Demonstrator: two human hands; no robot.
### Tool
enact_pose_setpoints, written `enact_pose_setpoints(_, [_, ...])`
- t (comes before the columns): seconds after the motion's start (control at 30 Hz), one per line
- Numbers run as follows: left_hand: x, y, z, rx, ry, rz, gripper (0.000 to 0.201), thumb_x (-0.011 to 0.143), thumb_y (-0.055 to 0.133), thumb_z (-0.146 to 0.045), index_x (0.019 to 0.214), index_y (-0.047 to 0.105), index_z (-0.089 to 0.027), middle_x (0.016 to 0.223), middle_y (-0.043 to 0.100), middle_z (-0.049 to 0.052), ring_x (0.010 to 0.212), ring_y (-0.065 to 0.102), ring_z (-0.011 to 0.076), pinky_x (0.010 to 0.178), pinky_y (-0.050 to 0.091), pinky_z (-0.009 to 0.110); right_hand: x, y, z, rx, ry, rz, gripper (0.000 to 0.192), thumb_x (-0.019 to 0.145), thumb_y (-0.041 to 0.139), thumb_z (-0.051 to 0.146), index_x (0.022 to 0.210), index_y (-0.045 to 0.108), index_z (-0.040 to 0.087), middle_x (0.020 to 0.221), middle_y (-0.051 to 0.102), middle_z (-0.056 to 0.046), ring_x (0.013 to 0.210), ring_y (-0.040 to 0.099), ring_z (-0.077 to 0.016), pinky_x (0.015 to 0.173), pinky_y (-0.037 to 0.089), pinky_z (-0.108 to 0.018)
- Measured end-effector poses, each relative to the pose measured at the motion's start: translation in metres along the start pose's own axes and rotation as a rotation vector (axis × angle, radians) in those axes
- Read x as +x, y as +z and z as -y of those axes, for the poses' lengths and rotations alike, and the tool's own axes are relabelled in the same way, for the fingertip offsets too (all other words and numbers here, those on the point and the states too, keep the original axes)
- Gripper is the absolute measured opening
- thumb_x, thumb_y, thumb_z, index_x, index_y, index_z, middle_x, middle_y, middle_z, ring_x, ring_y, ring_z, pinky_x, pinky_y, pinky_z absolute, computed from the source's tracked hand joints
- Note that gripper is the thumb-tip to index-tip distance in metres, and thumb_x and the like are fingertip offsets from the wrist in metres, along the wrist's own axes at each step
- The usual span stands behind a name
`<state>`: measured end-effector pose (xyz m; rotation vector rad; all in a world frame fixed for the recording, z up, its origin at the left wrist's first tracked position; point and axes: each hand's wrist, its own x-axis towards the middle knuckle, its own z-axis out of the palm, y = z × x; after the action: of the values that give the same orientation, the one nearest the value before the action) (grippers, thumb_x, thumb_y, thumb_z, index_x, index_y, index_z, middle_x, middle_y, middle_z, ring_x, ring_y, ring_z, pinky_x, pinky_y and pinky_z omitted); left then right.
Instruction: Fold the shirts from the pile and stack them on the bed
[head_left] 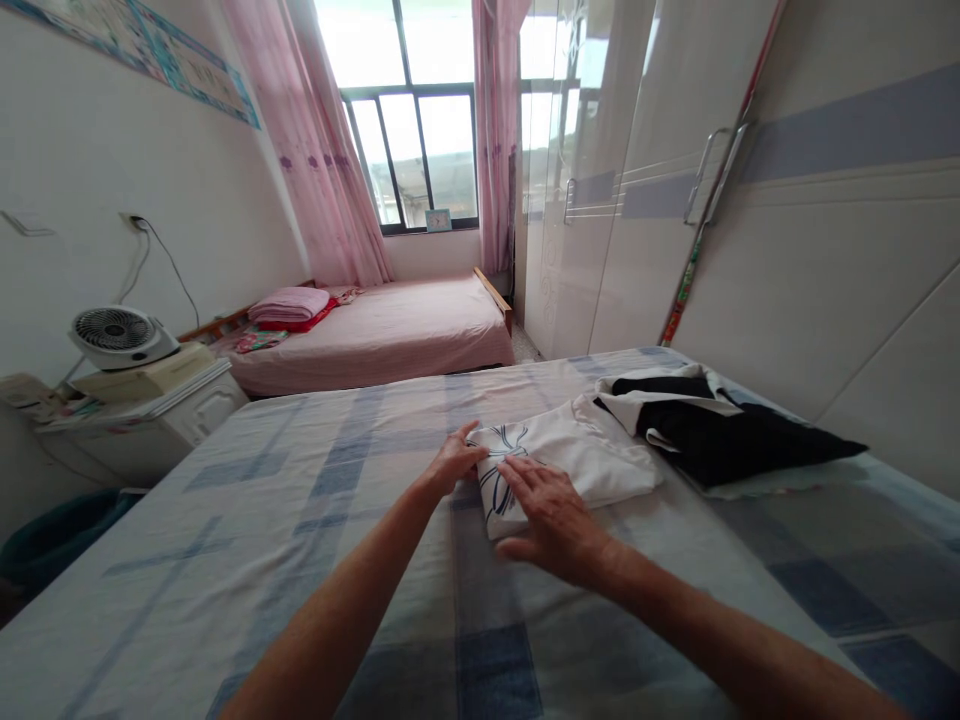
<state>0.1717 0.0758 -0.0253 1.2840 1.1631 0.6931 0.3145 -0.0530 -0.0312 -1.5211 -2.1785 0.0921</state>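
Observation:
A white shirt with dark blue curving lines lies folded on the bed in front of me. At its left edge is my left hand, thumb over the cloth and fingers closed about the edge; the fingertips are partly hidden. My right hand rests palm down on the patterned part, fingers stretched out and thumb apart, gripping nothing. To the right of the shirt lies a black and white garment, loosely heaped.
A blue and white checked sheet covers the bed. A tall glossy wardrobe borders it on the right. Beyond stands a pink bed beneath the window. On the left, a small fan sits on a white cabinet.

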Motion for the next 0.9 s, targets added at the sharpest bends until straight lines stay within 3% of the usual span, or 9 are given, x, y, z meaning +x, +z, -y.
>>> enact_pose_setpoints(0.07, [-0.004,0.002,-0.001,-0.207,-0.028,0.034,0.062,0.067,0.065,-0.007,0.127,0.052,-0.012,0.062,0.058,-0.004,0.046,0.05,0.0069,0.047,0.044,0.018,-0.005,0.015,0.011,-0.068,0.006,-0.037,0.089,0.064,0.071,0.049,0.141,0.038,0.02,0.146,0.038,-0.016,0.132,0.034,-0.0365,0.106,0.025,-0.057])
enact_pose_setpoints(0.17, [-0.004,0.005,-0.002,-0.36,-0.054,0.041,0.032,0.067,0.063,-0.006,0.1,0.064,-0.007,0.065,0.062,0.001,0.049,0.054,0.0072,0.05,0.046,0.018,-0.004,0.021,0.01,-0.171,0.039,-0.114,0.073,0.071,0.066,0.034,0.138,0.041,0.021,0.143,0.042,-0.015,0.128,0.039,-0.0352,0.105,0.026,-0.055])
enact_pose_setpoints(0.27, [-0.005,0.009,-0.005,-0.45,-0.039,0.059,0.018,0.068,0.059,-0.003,0.084,0.064,-0.007,0.069,0.064,0.004,0.056,0.059,0.0081,0.057,0.05,0.018,0.001,0.008,-0.001,-0.234,0.062,-0.158,0.048,0.076,0.052,0.014,0.124,0.055,0.017,0.121,0.062,-0.013,0.111,0.056,-0.0277,0.097,0.036,-0.044])
enact_pose_setpoints(0.37, [-0.015,0.01,-0.016,-0.519,0.01,0.101,0.028,0.066,0.054,0.0,0.09,0.064,-0.008,0.075,0.067,0.006,0.066,0.063,0.0098,0.07,0.053,0.022,0.005,-0.022,-0.01,-0.176,0.134,-0.223,0.038,0.076,0.045,0.009,0.109,0.063,0.017,0.104,0.069,-0.009,0.092,0.063,-0.0218,0.083,0.043,-0.034])
enact_pose_setpoints(0.47, [-0.035,0.008,-0.037,-0.294,0.248,0.119,0.039,0.065,0.057,-0.003,0.103,0.065,-0.01,0.076,0.068,0.004,0.07,0.064,0.0123,0.072,0.054,0.026,0.009,-0.068,-0.013,0.02,0.217,-0.3,0.029,0.077,0.048,0.015,0.101,0.065,0.018,0.091,0.071,-0.004,0.079,0.064,-0.0178,0.071,0.044,-0.026])
enact_pose_setpoints(0.57, [-0.052,0.001,-0.067,0.134,0.6,0.005,0.032,0.069,0.06,-0.014,0.1,0.069,-0.016,0.073,0.068,0.001,0.07,0.064,0.0139,0.068,0.052,0.025,0.02,-0.115,-0.015,0.109,0.22,-0.352,0.027,0.075,0.052,0.019,0.097,0.066,0.018,0.078,0.069,0.0,0.067,0.06,-0.0144,0.063,0.041,-0.023])
enact_pose_setpoints(0.63, [-0.052,-0.004,-0.088,0.289,0.743,-0.08,0.025,0.074,0.058,-0.021,0.095,0.07,-0.018,0.072,0.069,0.001,0.069,0.064,0.0139,0.067,0.051,0.025,0.035,-0.137,-0.021,0.106,0.216,-0.392,0.029,0.074,0.051,0.02,0.098,0.067,0.018,0.073,0.066,0.001,0.063,0.057,-0.0134,0.061,0.039,-0.023])
enact_pose_setpoints(0.8, [-0.016,-0.018,-0.135,0.463,0.798,-0.2,0.023,0.074,0.053,-0.024,0.086,0.07,-0.014,0.064,0.067,0.0,0.064,0.062,0.0135,0.063,0.047,0.023,0.094,-0.147,-0.049,0.156,0.212,-0.439,0.032,0.071,0.051,0.021,0.097,0.069,0.015,0.064,0.06,0.002,0.059,0.05,-0.012,0.059,0.036,-0.024])
enact_pose_setpoints(0.9, [-0.005,-0.029,-0.16,0.603,0.844,-0.333,0.024,0.073,0.052,-0.023,0.084,0.071,-0.014,0.063,0.067,0.0,0.064,0.059,0.0136,0.065,0.045,0.024,0.128,-0.149,-0.056,0.186,0.16,-0.51,0.032,0.07,0.052,0.02,0.096,0.069,0.014,0.067,0.062,0.001,0.063,0.052,-0.0126,0.063,0.037,-0.025])
